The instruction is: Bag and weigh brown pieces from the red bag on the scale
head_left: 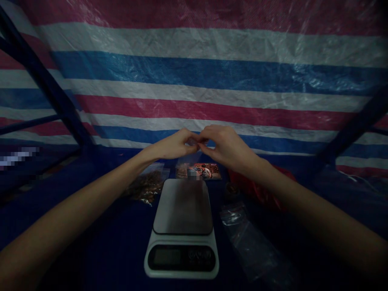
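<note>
My left hand (178, 144) and my right hand (224, 146) meet fingertip to fingertip beyond the kitchen scale. Both are closed in a pinch at the top edge of a small clear plastic bag (185, 160), which hangs below them and shows only faintly. What the bag contains, if anything, is too dim to make out. Under the hands lies a printed picture card (210, 171). The white digital scale (183, 206) stands nearer to me, its metal plate bare and its display dark.
Left of the scale lies a clear bag of brown dried pieces (147, 184). To the right are several flat clear zip bags (251, 242), a small round item (232, 189) and a red bag (263, 186). Striped sheeting (212, 72) and dark blue frame bars (51, 76) enclose the blue surface.
</note>
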`<state>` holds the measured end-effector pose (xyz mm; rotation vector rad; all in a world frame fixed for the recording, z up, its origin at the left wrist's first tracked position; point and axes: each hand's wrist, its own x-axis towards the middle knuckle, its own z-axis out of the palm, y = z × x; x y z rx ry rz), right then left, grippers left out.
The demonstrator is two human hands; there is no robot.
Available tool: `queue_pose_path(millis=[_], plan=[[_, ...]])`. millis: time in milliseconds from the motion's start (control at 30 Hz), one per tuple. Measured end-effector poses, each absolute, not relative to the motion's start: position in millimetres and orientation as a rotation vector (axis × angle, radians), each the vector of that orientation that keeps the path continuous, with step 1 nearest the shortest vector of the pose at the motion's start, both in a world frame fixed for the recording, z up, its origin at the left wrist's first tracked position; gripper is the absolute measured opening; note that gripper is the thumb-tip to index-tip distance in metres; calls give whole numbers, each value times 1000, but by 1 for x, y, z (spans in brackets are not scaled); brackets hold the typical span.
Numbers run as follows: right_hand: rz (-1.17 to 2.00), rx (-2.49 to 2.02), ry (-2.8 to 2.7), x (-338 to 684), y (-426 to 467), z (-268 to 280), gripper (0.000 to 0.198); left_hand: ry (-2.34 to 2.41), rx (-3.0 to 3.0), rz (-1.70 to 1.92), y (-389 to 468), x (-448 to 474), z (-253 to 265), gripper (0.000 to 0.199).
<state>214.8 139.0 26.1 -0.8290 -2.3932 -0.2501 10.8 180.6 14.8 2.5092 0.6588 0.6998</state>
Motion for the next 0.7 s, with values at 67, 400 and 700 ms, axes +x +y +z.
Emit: queue_pose_path(millis=[67,400,700], plan=[[-210,-825,-2387,215,136,26,13,668,2486,681,180,8,18,21],[-72,-693,-2361,207,125,22,17,630,2555,781,170,13,20,22],[-300,-842,-2655,208,117,17,25,713,2757,728,161,14,16,28]])
